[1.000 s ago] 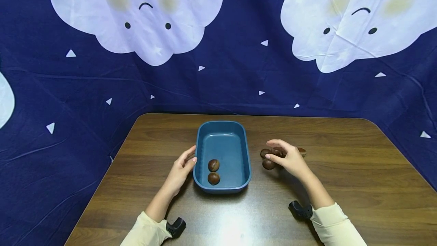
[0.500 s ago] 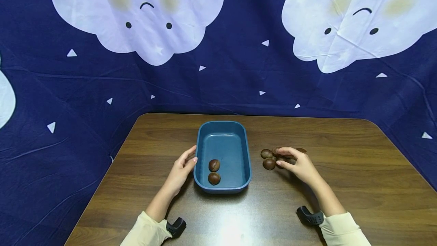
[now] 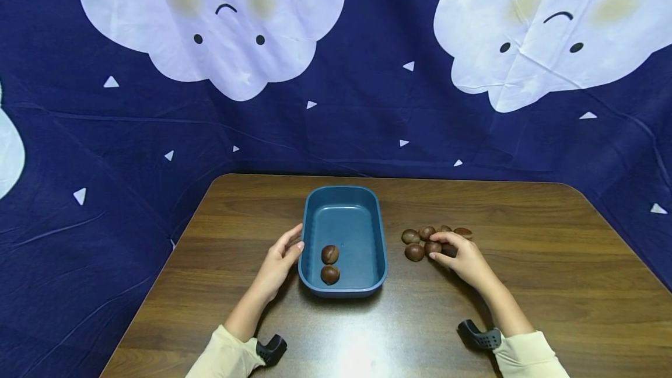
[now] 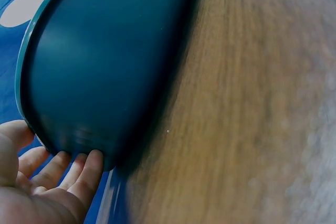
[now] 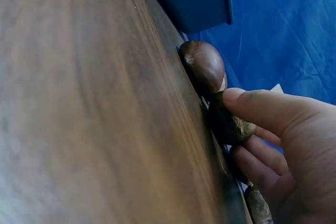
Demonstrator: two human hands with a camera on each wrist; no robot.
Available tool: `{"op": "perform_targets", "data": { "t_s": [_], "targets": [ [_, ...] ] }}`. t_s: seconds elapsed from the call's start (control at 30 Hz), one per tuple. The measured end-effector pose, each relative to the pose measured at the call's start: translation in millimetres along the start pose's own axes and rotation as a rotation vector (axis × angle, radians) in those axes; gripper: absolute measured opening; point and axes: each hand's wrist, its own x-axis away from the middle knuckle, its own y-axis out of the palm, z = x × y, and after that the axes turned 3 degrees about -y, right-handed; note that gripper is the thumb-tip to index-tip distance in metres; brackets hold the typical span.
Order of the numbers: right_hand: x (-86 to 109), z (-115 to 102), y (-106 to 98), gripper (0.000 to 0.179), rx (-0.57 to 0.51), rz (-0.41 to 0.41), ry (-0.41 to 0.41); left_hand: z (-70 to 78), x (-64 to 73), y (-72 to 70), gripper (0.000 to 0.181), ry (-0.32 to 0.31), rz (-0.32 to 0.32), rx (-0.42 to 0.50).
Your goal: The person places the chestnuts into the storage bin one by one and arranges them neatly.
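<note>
A blue rectangular tub (image 3: 357,232) stands on the wooden table with two brown chestnuts (image 3: 329,265) lying inside, near its front left. My left hand (image 3: 275,262) touches the tub's left side; in the left wrist view its fingertips (image 4: 93,156) rest against the outer wall. To the right of the tub, my right hand (image 3: 466,258) pinches a chestnut (image 5: 227,121) between thumb and fingers, at the table surface. Several other chestnuts (image 3: 414,252) lie close around it. Part of the group is hidden behind the right hand.
The brown wooden table (image 3: 551,261) has rounded far corners. Behind it hangs a dark blue cloth (image 3: 357,133) printed with white clouds. Black wrist devices (image 3: 479,336) sit on both forearms.
My right hand has shifted right and slightly lower over the group, uncovering the chestnuts on its left, and now pinches one. The left hand and the tub have stayed put.
</note>
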Motion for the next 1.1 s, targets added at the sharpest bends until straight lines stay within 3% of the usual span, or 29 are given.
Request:
{"op": "perform_targets", "data": {
  "t_s": [0.3, 0.57, 1.1],
  "targets": [
    [0.8, 0.1, 2.3, 0.033, -0.061, -0.009, 0.034, -8.8, -3.3, -2.3, 0.044, 0.009, 0.0, 0.035],
    [0.5, -3.6, 0.7, 0.033, -0.005, 0.024, 0.023, -25.9, -9.4, -5.5, 0.044, 0.026, 0.019, 0.022],
    [-10.7, -15.7, -1.8, 0.033, -0.129, 0.049, -0.074, -24.0, -11.4, -6.7, 0.044, -0.008, 0.011, 0.024]
  ]
}}
